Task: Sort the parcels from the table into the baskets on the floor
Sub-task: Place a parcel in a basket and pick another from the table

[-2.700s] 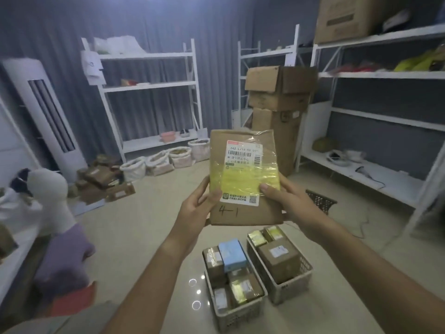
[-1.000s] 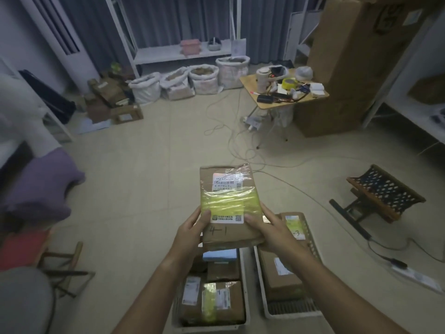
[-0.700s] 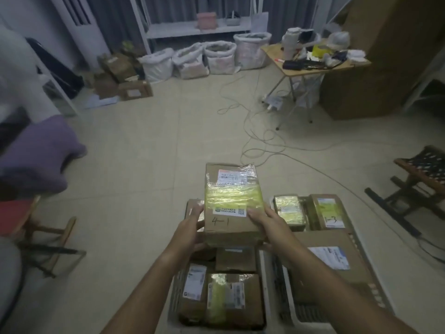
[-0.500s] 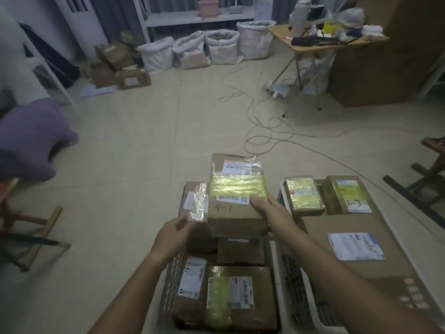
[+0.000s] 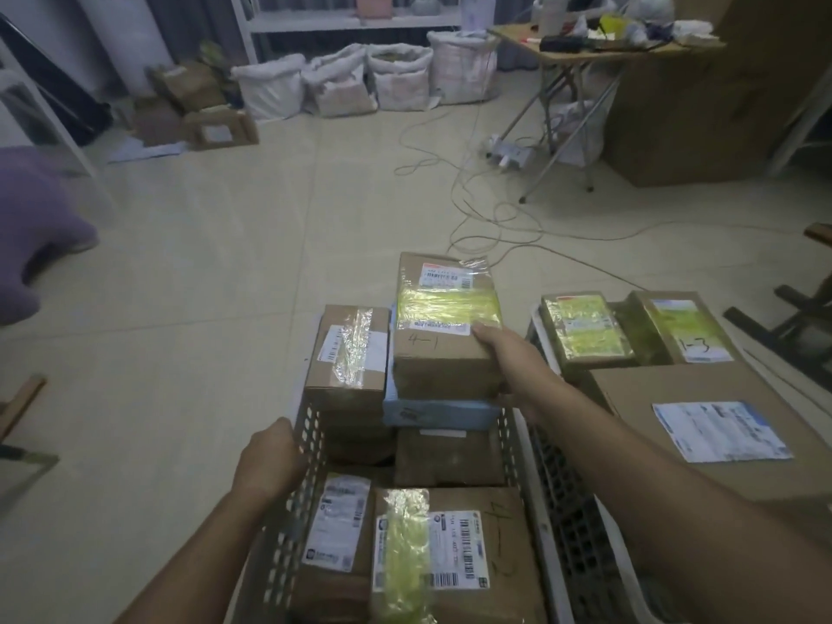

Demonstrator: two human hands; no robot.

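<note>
Cardboard parcel (image 5: 443,322) atop blue box (image 5: 439,414), crowded basket (image 5: 306,448)

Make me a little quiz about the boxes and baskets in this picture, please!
1. True or false: the right hand holds the box marked 4-1.
2. What does the left hand touch? A) a sack B) the left basket C) a cable
3. Fill in: the 4-1 box sits on a ____ box.

Key: 1 true; 2 B; 3 blue.
</note>
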